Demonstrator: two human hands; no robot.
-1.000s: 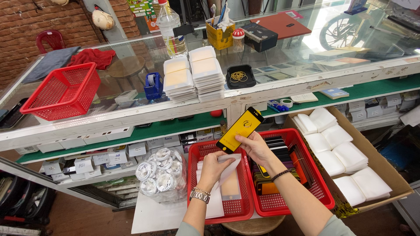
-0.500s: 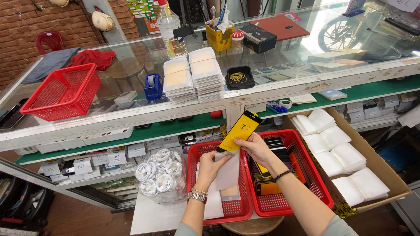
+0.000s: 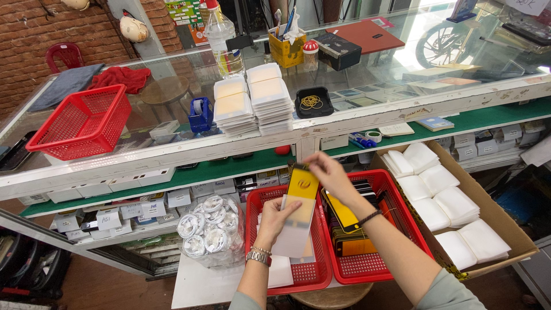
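Observation:
My left hand [image 3: 277, 219] grips a flat white sleeve [image 3: 294, 231] from below, over the left red basket [image 3: 313, 274]. My right hand [image 3: 327, 174] pinches the top of a yellow and black card package [image 3: 302, 185], whose lower end sits in the sleeve's mouth. The right red basket [image 3: 404, 224] below my right forearm holds several more yellow and black packages [image 3: 344, 213]. A watch sits on my left wrist and a dark band on my right.
A cardboard box [image 3: 508, 229] of white sleeves stands at the right. A clear bag of round tape rolls [image 3: 208, 229] lies left of the baskets. On the glass counter [image 3: 172, 146] are white stacks [image 3: 252, 100], an empty red basket [image 3: 83, 121] and a tape dispenser [image 3: 200, 115].
The yellow package has swung from tilted to upright and come down into the top of the white sleeve. My left hand has raised the sleeve to meet it.

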